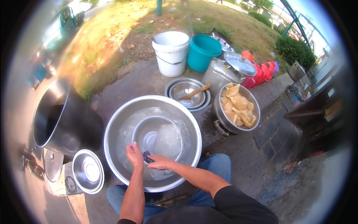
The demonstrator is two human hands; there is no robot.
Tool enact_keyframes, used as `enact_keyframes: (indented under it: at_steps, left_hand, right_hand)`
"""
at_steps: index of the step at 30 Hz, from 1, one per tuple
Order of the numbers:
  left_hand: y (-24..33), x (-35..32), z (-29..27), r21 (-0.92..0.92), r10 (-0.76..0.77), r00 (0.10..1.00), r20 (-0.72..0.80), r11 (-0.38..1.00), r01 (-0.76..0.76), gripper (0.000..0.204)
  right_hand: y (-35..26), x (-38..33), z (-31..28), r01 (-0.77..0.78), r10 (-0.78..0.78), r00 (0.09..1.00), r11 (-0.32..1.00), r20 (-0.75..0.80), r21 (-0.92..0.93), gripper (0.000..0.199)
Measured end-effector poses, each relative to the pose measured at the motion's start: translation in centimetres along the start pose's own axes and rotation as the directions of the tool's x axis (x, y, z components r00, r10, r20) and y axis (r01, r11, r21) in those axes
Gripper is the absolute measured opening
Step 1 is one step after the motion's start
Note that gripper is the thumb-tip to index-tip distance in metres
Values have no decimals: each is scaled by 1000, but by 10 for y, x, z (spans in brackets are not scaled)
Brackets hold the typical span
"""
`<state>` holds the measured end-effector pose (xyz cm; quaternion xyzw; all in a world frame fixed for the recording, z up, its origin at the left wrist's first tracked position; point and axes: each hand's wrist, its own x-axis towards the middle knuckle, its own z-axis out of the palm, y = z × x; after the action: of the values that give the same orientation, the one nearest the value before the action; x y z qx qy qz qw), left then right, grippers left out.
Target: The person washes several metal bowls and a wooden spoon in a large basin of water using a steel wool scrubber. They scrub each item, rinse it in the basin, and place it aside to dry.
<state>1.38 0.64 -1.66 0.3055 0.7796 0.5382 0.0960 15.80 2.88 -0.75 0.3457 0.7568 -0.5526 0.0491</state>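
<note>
Between my knees stands a wide metal basin (112, 164) with water in it. A smaller metal bowl (178, 128) sits inside the basin, wet and partly under the water. My left hand (135, 155) grips the bowl's near left rim. Just right of it, my right hand (158, 162) presses a dark scouring pad (148, 157) against the near side of the bowl. The fingers of my right hand are partly hidden by the pad and the water.
Beyond the basin are stacked metal bowls (172, 103) with a wooden stick (194, 92), a white bucket (170, 61) and a teal bucket (199, 63). A pot of tan, flat pieces (238, 106) stands right. Left are a tall pot (80, 123) and a shiny bowl (79, 172).
</note>
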Motion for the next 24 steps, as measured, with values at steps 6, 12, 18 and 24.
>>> enact_keyframes:
  at_steps: [6, 12, 18, 24]
  left_hand:
    - [35, 18, -14, -11, 21, 997, 70, 1000, -21, 26]
    - [16, -10, -24, 170, -86, 983, 163, 984, 57, 30]
    - [-17, -15, -23, 173, -271, 914, 303, 958, 227, 32]
    - [6, -15, -10, 63, -160, 977, 138, 986, 153, 33]
  right_hand:
    - [1, -33, 5, 49, -132, 979, 891, -154, -451, 70]
    - [16, -11, 3, -77, -97, 953, 838, -286, -541, 23]
    - [31, -9, 1, 44, -253, 934, 783, -253, -620, 27]
    - [30, 2, -15, -7, -145, 970, 788, -197, -615, 34]
